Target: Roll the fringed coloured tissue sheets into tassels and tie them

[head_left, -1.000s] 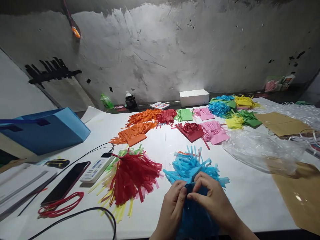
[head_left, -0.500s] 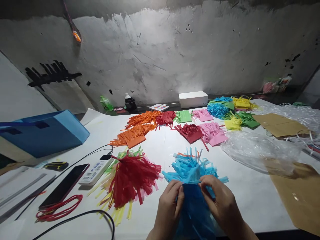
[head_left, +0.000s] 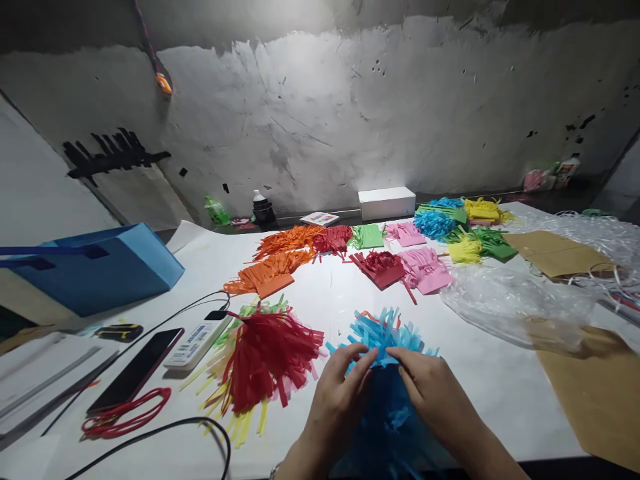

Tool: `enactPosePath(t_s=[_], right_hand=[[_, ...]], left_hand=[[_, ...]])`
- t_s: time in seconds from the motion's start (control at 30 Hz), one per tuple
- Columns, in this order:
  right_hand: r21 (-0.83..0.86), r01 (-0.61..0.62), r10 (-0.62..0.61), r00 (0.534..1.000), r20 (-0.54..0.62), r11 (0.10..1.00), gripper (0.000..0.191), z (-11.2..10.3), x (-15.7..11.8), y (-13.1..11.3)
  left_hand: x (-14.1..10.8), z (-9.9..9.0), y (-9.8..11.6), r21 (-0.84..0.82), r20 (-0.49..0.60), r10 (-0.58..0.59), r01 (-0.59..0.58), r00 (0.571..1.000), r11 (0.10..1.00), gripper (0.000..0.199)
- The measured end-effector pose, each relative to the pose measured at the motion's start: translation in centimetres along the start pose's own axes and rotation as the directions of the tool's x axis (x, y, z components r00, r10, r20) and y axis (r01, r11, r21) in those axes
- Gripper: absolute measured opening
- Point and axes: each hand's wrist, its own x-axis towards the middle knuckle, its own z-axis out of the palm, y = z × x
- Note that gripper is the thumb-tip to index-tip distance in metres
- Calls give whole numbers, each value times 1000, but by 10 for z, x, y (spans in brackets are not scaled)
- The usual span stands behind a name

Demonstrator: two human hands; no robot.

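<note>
White paper [head_left: 505,393] covers the table. At the near edge, right of centre, the left hand [head_left: 340,390] and right hand [head_left: 430,380] both grip one blue tissue fringe [head_left: 387,400], fingers closed on its middle, with strips spreading beyond and below; how tight each pinch is, I cannot tell. The step in hand appears to be working that middle; the next move likely calls for both fingertips to keep the pinched layers together.

To the near left are one phone [head_left: 137,367], one red cord [head_left: 130,413] and one white device [head_left: 197,343]. Just right of these, one red tassel [head_left: 270,360] lies over paler strips, which overlap too much to count. To the right are one brown sheet [head_left: 590,400] near and another farther back, with clear plastic [head_left: 510,303] between.

Farther off lie two orange bundles [head_left: 275,272], two red bundles [head_left: 381,269], two pink bundles [head_left: 427,268] and one light green bundle [head_left: 367,236]. Right of them, a mixed pile [head_left: 435,223] overlaps too much to count. Behind stands one white box [head_left: 387,203].
</note>
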Motion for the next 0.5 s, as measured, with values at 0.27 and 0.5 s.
enactPosePath(t_s=[0.27, 0.5], right_hand=[[-71, 28, -37, 991, -130, 997, 34, 1, 1, -11], [-217, -347, 317, 935, -161, 912, 29, -12, 22, 47]], left_hand=[[17, -4, 15, -11, -64, -28, 28, 998, 1000, 14], [6, -21, 8, -328, -213, -222, 145, 951, 933, 14]])
